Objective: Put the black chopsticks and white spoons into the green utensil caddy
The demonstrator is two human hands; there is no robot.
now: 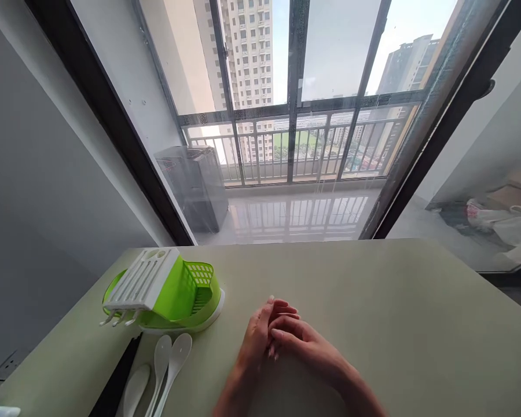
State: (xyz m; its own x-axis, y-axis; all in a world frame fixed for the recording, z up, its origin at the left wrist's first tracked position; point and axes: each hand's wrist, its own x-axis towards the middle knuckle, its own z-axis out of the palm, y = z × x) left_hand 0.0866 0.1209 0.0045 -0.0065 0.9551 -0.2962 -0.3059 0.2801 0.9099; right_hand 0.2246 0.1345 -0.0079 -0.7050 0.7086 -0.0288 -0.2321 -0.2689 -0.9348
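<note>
My left hand [256, 334] and my right hand [298, 341] rest together above the table [373, 318], touching each other. The fingers of both are loosely curled and overlap at the middle. I see nothing held in either hand, though some fingertips are hidden between them. Left of my hands stands a green and white kitchen rack [169, 295], with slots, hooks and a basket part. In front of the rack, white spoons [179, 352] lie close together, bowls pointing away from me. A paler white spoon bowl [135, 387] sits beside them, its lower part cut off by the frame.
A long black flat item [117, 376] lies left of the spoons. A white object [0, 411] is cut off at the bottom left corner. Past the table's far edge are a glass door with a dark frame [443, 116] and a grey cabinet [195, 185].
</note>
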